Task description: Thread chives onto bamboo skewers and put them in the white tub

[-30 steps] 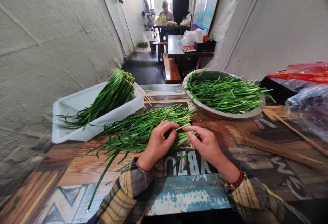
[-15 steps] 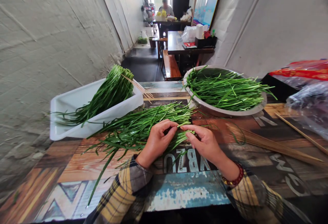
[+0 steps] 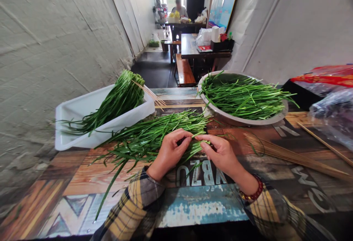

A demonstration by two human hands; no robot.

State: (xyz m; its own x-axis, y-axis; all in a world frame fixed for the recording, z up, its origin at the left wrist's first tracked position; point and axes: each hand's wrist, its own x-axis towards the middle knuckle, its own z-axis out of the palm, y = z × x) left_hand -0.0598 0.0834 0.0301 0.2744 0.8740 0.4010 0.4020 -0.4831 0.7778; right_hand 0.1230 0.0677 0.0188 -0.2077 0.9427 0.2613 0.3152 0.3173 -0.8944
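Note:
A loose pile of green chives (image 3: 154, 134) lies on the wood-patterned table, its cut stem ends toward the right. My left hand (image 3: 173, 151) is closed in a pinch on chive stems near those ends. Just to its right, my right hand (image 3: 220, 154) pinches the stem tips between thumb and forefinger, the two hands almost touching. Further chives stand bundled in a white plastic tub (image 3: 63, 123) at the left, with thin wooden skewers (image 3: 154, 97) sticking out beside them. A metal basin (image 3: 234, 117) at the right holds more chives.
A bunch of bamboo skewers (image 3: 298, 156) lies on the table at right, beside a longer stick (image 3: 325, 143). Clear plastic bags (image 3: 333, 112) sit at the far right. Beyond are a bench (image 3: 184, 71), another table (image 3: 189, 46) and a seated person (image 3: 180, 11).
Both hands keep nearly the same pinch on the chive stems. The whole view has shifted very slightly; nothing else has visibly moved.

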